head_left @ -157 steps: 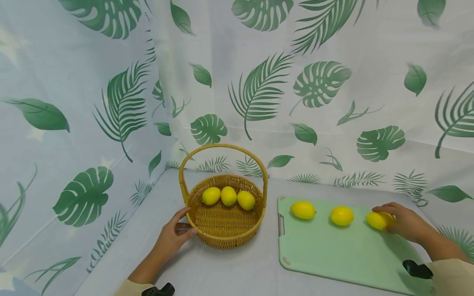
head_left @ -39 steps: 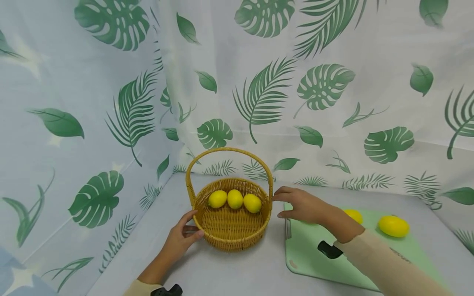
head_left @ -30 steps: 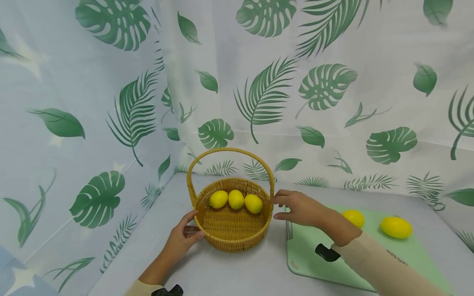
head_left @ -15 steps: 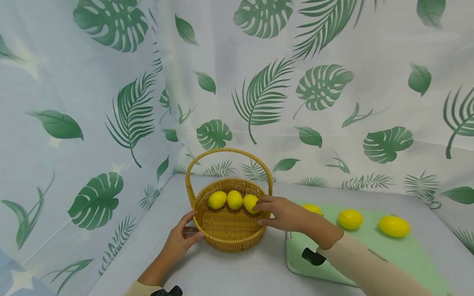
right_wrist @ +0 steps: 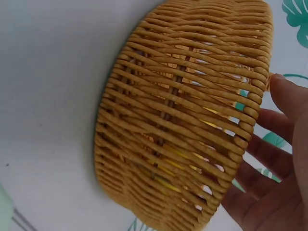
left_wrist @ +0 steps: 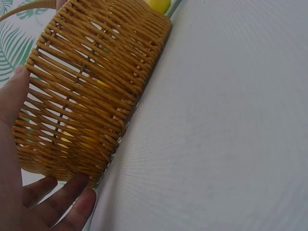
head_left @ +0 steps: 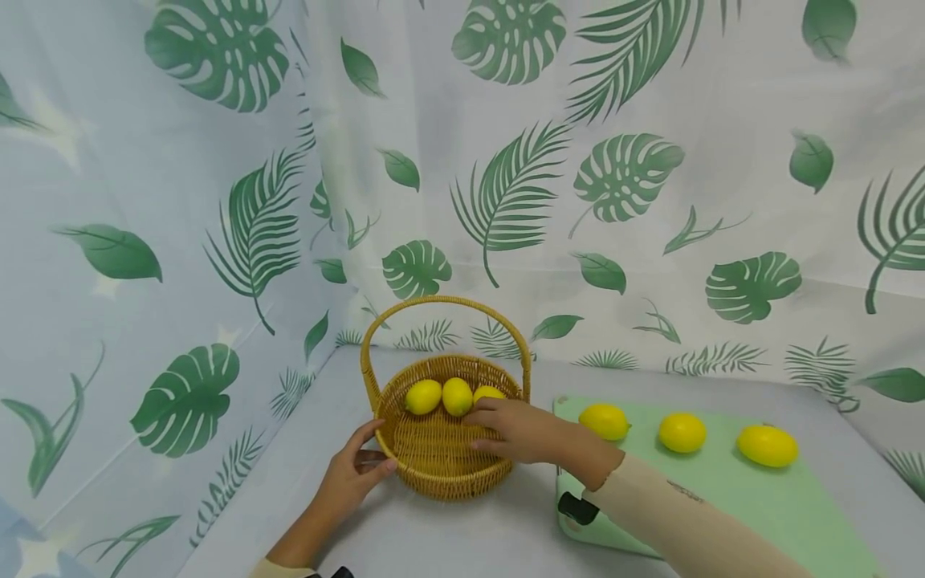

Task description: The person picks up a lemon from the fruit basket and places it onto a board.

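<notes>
A round wicker basket with a tall arched handle stands on the table. Inside it, three yellow lemons sit in a row at the back: a left lemon, a middle lemon and a right lemon, partly covered by my right hand. My left hand holds the basket's left side, thumb and fingers against the woven wall in the left wrist view. Over the basket's right rim reaches my right hand, its fingers extended loosely beside the right lemon; whether they touch it is hidden.
To the right lies a light green cutting board. On it sit three more lemons in a row: a left one, a middle one and a right one. A leaf-print curtain hangs behind and at the left.
My right hand has let go of the board's right lemon and come left, past the basket's right rim, to its inside. My left hand stays at the basket's side.
</notes>
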Tool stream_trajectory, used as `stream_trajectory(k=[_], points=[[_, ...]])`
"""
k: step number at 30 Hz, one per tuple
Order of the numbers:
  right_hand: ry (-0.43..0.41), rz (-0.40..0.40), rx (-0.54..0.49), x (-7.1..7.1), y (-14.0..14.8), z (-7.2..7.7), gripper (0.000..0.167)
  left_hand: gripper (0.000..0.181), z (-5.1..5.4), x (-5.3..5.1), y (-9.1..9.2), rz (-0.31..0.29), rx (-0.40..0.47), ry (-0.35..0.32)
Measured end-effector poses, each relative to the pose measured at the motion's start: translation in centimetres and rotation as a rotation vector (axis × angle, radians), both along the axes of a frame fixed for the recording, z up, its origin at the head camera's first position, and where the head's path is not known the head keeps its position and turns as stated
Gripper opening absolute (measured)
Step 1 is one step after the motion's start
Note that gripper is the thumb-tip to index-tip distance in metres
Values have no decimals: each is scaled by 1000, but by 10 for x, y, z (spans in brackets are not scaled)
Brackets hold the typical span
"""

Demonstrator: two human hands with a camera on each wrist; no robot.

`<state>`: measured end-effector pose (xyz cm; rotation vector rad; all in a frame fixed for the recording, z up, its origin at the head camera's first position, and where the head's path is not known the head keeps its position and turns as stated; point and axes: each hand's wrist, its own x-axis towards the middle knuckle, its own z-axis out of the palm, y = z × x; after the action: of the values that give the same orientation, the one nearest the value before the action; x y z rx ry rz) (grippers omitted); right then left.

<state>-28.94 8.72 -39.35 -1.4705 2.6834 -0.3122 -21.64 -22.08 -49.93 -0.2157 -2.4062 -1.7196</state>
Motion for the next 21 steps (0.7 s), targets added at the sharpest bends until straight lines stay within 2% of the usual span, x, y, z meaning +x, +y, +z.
stream_trajectory(k=[11,18,21], points=[[5,-44,0,-7,-16,-13,48,68,-1,1,-1,-16,1,17],[1,-147,7,-16,-21,-16,55,70,0,1,-1,-1,-24,8],[13,-176,11,-19,-23,-16,57,70,14,8,4,3,-21,-6]])
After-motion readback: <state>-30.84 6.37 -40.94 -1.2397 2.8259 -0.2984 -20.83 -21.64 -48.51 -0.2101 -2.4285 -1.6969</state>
